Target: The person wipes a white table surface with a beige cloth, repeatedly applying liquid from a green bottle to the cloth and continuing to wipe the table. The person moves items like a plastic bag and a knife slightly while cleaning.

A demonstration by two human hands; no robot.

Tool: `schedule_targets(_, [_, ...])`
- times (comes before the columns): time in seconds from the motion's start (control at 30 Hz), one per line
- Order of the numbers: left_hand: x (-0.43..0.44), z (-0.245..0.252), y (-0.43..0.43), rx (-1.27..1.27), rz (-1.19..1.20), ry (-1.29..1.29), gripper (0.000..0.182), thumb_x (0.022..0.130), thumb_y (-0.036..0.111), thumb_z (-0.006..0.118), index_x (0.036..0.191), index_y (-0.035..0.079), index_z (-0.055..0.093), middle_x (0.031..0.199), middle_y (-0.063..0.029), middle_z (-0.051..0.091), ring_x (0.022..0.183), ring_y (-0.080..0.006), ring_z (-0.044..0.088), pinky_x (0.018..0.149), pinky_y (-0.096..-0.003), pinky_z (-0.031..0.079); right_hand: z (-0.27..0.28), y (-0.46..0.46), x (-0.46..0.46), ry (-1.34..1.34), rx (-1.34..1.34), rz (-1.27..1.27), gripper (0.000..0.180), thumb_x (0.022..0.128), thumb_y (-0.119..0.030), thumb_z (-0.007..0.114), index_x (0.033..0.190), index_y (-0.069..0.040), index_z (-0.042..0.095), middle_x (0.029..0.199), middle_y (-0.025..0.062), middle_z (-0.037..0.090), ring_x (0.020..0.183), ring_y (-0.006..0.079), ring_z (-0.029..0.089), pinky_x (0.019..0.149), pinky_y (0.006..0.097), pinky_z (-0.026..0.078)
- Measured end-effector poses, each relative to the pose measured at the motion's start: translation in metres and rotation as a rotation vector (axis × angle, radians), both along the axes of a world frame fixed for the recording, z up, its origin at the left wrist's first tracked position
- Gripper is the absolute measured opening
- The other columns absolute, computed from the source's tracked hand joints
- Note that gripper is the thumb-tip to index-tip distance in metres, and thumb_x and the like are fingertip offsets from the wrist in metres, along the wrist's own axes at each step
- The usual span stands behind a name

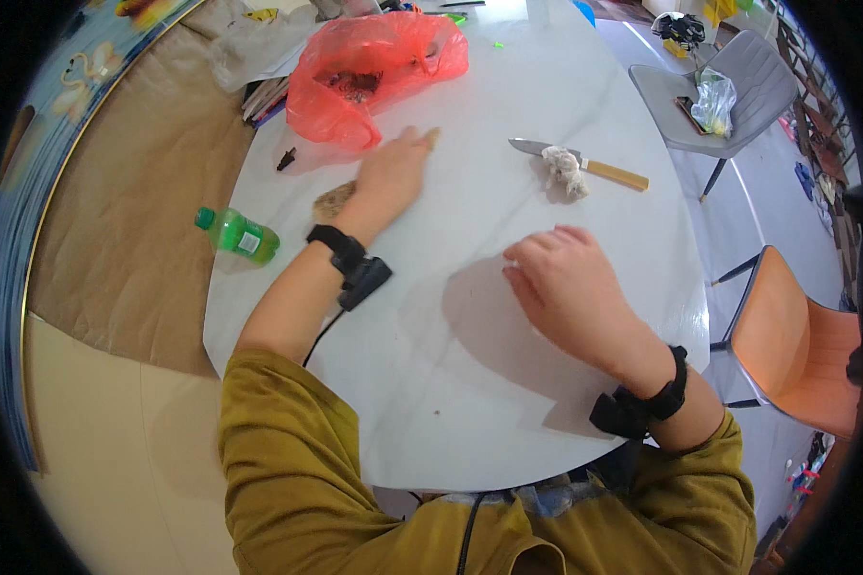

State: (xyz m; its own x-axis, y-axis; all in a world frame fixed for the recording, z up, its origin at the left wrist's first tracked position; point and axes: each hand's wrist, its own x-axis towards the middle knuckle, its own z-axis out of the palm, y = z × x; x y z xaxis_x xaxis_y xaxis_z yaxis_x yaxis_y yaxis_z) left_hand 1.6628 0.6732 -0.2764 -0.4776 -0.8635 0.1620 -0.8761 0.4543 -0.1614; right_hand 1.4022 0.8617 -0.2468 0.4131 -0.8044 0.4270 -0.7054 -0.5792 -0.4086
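My left hand reaches over the white table, just below a red plastic bag with dark contents. Its fingers are blurred, and whether they hold anything is unclear. A brown, rough-looking piece lies partly behind my left wrist, and a small dark scrap lies farther left. My right hand hovers over the table's right half, fingers curled, with nothing visible in it. Beyond it lies a knife with a light wooden handle, its blade pointing left, partly covered by a crumpled whitish wad.
A green plastic bottle lies on its side at the table's left edge. Stacked books or papers and a clear plastic bag are at the far left. A grey chair and an orange chair stand to the right.
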Motion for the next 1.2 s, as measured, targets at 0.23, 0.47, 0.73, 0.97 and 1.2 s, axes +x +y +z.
schedule_targets(0.23, [-0.069, 0.026, 0.163, 0.439, 0.045, 0.174, 0.039, 0.102, 0.015, 0.055, 0.141, 0.014, 0.06, 0.129, -0.0149, 0.065, 0.106, -0.0333, 0.07, 0.077, -0.0488, 0.059, -0.003, -0.017, -0.011, -0.076, -0.033, -0.16, 0.017, 0.097, -0.014, 0.061, 0.085, -0.003, 0.067, 0.086, 0.0144, 0.071, 0.087, 0.0346, 0.068, 0.09, 0.0456, 0.049])
schedule_targets(0.47, [-0.016, 0.032, 0.169, 0.169, -0.212, 0.15, 0.046, 0.1, 0.008, 0.049, 0.142, 0.021, 0.06, 0.129, -0.0119, 0.065, 0.11, -0.0359, 0.068, 0.083, -0.0486, 0.06, -0.003, -0.028, -0.024, -0.086, 0.021, -0.291, 0.017, 0.099, -0.016, 0.06, 0.09, -0.003, 0.067, 0.091, 0.0159, 0.07, 0.089, 0.0353, 0.068, 0.086, 0.0469, 0.05])
schedule_targets(0.73, [-0.055, 0.014, 0.034, 0.007, -0.067, 0.017, 0.045, 0.102, 0.01, 0.047, 0.145, 0.016, 0.057, 0.126, -0.0159, 0.062, 0.107, -0.0375, 0.068, 0.086, -0.0493, 0.057, -0.031, -0.05, -0.045, 0.091, -0.059, -0.377, 0.028, 0.098, -0.014, 0.06, 0.121, -0.003, 0.07, 0.131, 0.0148, 0.067, 0.12, 0.0339, 0.064, 0.099, 0.0481, 0.05])
schedule_targets(0.97, [-0.114, 0.016, 0.145, 0.147, -0.332, 0.115, 0.029, 0.101, 0.013, 0.052, 0.127, 0.008, 0.064, 0.115, -0.0129, 0.063, 0.099, -0.0309, 0.07, 0.076, -0.0467, 0.06, -0.045, -0.06, -0.051, 0.145, -0.106, -0.384, 0.037, 0.096, -0.009, 0.055, 0.13, -0.004, 0.066, 0.134, 0.0151, 0.066, 0.122, 0.0333, 0.064, 0.098, 0.0477, 0.051])
schedule_targets(1.2, [-0.034, 0.047, 0.244, 0.215, -0.266, 0.205, 0.04, 0.101, 0.012, 0.054, 0.139, 0.02, 0.064, 0.113, -0.0129, 0.063, 0.101, -0.034, 0.067, 0.081, -0.0453, 0.058, -0.043, -0.06, -0.047, 0.083, -0.04, -0.382, 0.027, 0.098, -0.012, 0.051, 0.12, -0.005, 0.065, 0.128, 0.0133, 0.068, 0.12, 0.0332, 0.066, 0.095, 0.0528, 0.051])
